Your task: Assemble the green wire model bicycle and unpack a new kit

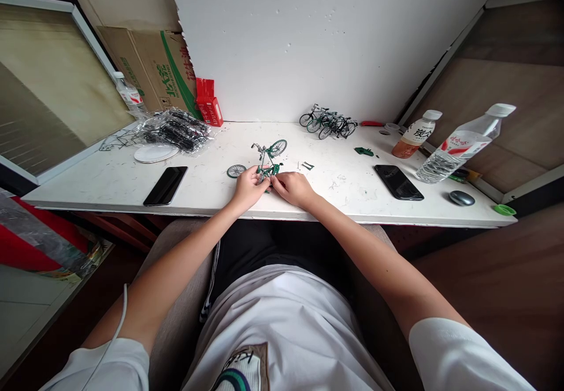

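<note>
A small green model bicycle (269, 157) stands on the white table (211, 173), with one wheel fitted at its far end. My left hand (247, 186) and my right hand (293, 187) meet at its near end, fingers pinched closed on the frame. A loose green wheel (236, 171) lies flat just left of my left hand. Small green parts (307, 166) lie to the right of the model.
Finished model bicycles (329, 123) stand at the back. Two black phones (165, 185) (398, 181) lie left and right. Bagged parts (178, 130), a white lid (155, 153), a red box (208, 105), bottles (458, 144) (416, 134) and a mouse (462, 198) line the table.
</note>
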Tool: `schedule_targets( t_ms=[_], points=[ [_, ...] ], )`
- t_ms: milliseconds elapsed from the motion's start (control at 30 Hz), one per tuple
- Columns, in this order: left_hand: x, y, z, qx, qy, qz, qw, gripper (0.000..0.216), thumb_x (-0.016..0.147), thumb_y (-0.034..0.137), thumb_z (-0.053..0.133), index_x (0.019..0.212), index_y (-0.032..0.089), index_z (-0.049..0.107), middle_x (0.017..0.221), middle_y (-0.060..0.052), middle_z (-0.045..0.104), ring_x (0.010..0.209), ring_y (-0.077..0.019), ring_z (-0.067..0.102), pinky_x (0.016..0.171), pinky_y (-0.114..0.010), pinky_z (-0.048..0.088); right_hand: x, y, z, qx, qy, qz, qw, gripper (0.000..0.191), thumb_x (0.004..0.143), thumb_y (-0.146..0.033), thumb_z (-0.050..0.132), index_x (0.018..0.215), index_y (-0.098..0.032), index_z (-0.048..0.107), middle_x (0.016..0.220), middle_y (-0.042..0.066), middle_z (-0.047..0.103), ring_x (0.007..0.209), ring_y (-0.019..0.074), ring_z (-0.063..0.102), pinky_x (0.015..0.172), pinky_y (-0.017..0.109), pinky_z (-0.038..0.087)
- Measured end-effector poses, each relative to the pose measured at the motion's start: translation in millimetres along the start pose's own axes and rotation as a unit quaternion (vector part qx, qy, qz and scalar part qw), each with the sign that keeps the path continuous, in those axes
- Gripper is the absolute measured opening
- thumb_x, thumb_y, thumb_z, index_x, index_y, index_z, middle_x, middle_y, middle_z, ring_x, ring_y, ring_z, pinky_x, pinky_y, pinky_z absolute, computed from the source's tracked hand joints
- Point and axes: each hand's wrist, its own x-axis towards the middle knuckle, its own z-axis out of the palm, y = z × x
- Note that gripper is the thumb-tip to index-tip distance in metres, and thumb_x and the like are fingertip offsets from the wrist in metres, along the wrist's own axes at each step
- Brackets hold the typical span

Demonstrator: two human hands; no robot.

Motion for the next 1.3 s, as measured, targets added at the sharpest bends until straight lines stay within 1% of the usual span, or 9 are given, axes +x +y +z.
schedule_targets(
  t_ms=[200,367,600,800,1067,1300],
  points=[
    [0.8,-7.6,-1.2,0.022,-0.011,0.022,0.999,0.04,0.089,0.024,0.076,0.128,0.015,0.072,0.099,-0.009,0.082,0.077,-0.0202,0.081,0.072,-0.028,0.066,0.2,0.7,0.4,0.002,0.004,-0.007,1.0,0.046,0.117,-0.037,0.044,0.09,-0.017,0.075,0.091,0.01,0.08,0.075,0.0187,0.065,0.068,0.032,0.028],
    [-0.2,-7.8,-0.9,0.039,-0.013,0.028,0.999,0.038,0.089,0.025,0.076,0.126,0.016,0.073,0.096,-0.008,0.081,0.078,-0.0212,0.082,0.072,-0.029,0.067,-0.2,1.1,1.2,0.005,0.003,-0.008,1.0,0.045,0.117,-0.036,0.044,0.09,-0.018,0.075,0.09,0.01,0.08,0.074,0.0185,0.065,0.068,0.032,0.028],
    [-0.1,-7.7,-0.9,0.033,-0.012,0.031,0.999,0.039,0.088,0.026,0.077,0.125,0.017,0.073,0.095,-0.007,0.081,0.081,-0.0215,0.082,0.073,-0.028,0.066,0.1,1.3,1.8,0.009,0.007,-0.013,1.0,0.045,0.117,-0.036,0.045,0.09,-0.017,0.075,0.089,0.009,0.08,0.073,0.0182,0.064,0.068,0.031,0.029],
    [-0.2,-6.8,-0.8,0.039,-0.014,0.026,0.999,0.038,0.089,0.025,0.074,0.126,0.016,0.072,0.095,-0.008,0.081,0.079,-0.0211,0.082,0.071,-0.028,0.066,0.0,0.7,1.0,0.007,0.004,-0.008,1.0,0.045,0.117,-0.037,0.045,0.091,-0.017,0.076,0.09,0.009,0.08,0.074,0.0186,0.064,0.068,0.031,0.029],
    [-1.0,-6.2,-1.0,0.037,-0.017,0.027,0.999,0.037,0.088,0.026,0.075,0.125,0.017,0.073,0.096,-0.007,0.081,0.078,-0.0207,0.081,0.072,-0.029,0.067,0.1,2.4,2.5,0.009,0.008,-0.014,1.0,0.046,0.117,-0.037,0.044,0.091,-0.018,0.076,0.088,0.008,0.079,0.073,0.0183,0.064,0.068,0.032,0.029],
    [-0.3,-7.2,0.1,0.034,-0.012,0.031,0.999,0.037,0.088,0.024,0.075,0.124,0.017,0.074,0.09,-0.006,0.079,0.081,-0.0212,0.081,0.074,-0.028,0.067,-0.2,0.0,-0.2,0.005,-0.003,-0.005,1.0,0.046,0.117,-0.037,0.043,0.093,-0.018,0.077,0.091,0.009,0.08,0.076,0.0192,0.065,0.07,0.031,0.031]
  ],
)
